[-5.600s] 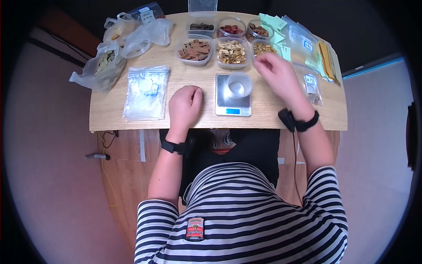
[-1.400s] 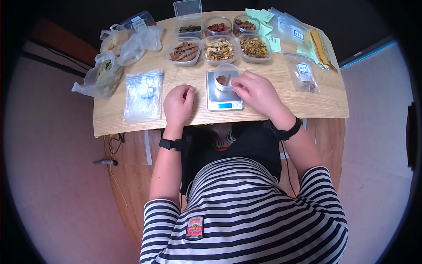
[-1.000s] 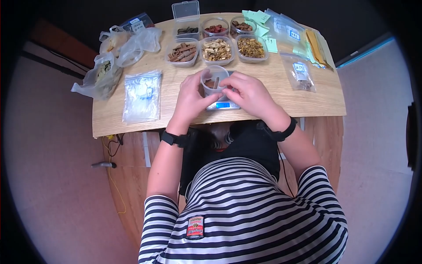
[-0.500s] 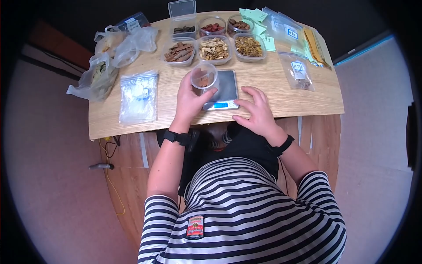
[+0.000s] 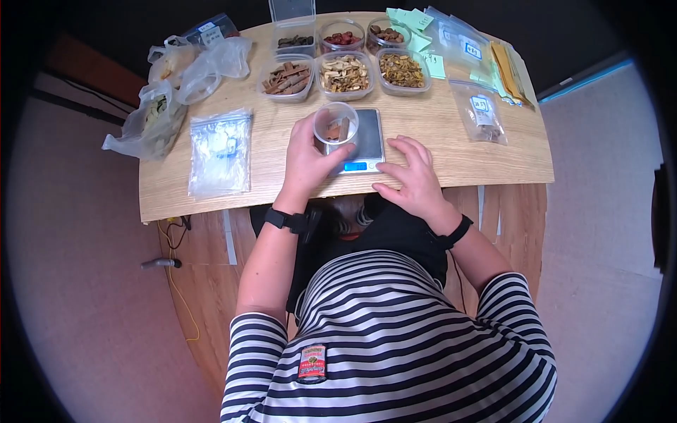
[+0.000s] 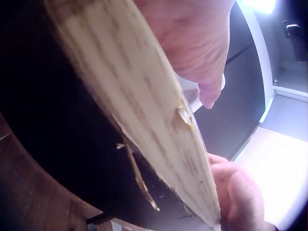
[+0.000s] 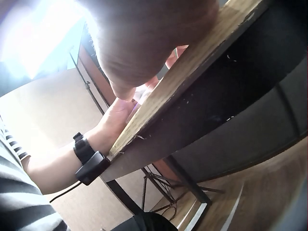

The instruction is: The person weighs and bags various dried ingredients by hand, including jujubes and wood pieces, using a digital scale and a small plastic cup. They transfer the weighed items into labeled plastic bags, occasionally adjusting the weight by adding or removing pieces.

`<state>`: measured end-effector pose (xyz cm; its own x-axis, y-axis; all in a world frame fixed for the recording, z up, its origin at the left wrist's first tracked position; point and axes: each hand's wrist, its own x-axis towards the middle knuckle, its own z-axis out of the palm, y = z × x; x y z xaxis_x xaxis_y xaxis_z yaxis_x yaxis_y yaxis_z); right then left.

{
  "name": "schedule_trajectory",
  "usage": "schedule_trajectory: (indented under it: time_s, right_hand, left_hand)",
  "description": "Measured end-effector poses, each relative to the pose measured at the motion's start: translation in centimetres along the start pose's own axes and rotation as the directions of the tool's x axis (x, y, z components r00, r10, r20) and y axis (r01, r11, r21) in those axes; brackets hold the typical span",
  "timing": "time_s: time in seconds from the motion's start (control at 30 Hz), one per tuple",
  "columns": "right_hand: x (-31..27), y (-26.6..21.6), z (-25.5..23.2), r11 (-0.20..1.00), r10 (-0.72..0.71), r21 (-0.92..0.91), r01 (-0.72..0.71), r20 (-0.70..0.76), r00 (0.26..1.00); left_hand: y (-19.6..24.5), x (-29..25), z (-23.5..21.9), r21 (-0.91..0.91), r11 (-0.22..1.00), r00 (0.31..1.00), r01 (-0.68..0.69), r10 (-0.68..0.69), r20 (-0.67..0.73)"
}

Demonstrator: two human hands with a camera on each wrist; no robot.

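Observation:
In the head view, my left hand (image 5: 308, 161) grips a clear plastic cup (image 5: 355, 127) from its left side, thumb in front. Several brown bark strips (image 5: 343, 129) lie inside it. The cup overlaps the left part of a flat silver digital scale (image 5: 367, 132), whose blue display (image 5: 356, 167) is lit. My right hand (image 5: 415, 185) lies at the scale's front right corner, fingers spread, one fingertip right at the buttons. The left wrist view shows the left hand (image 6: 192, 43) above the table edge; much of the cup is hidden there.
Behind the scale stand tubs of bark (image 5: 288, 79), pale slices (image 5: 345, 74) and yellow-brown pieces (image 5: 402, 72), with red fruit (image 5: 343, 38) farther back. Zip bags (image 5: 220, 151) lie left, near knotted plastic bags (image 5: 159, 116). Another labelled bag (image 5: 479, 113) and green notes lie right.
The cup, first bare on the scale, now holds bark strips. My left hand took hold of it and shifted it left, then slightly right. My right hand left the cup for the scale's front corner.

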<state>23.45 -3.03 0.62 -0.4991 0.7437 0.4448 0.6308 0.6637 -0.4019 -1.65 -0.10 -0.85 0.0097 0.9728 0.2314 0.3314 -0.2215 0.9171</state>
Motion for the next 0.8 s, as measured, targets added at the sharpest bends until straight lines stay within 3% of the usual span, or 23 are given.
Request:
schedule_trajectory:
  time_s: [0.8]
  right_hand:
    - [0.17,-0.11,0.38,1.000,0.028,0.008,-0.027,-0.034,0.999]
  left_hand:
    - [0.62,-0.09,-0.11,0.036,0.999,1.000,-0.006,0.007,-0.017]
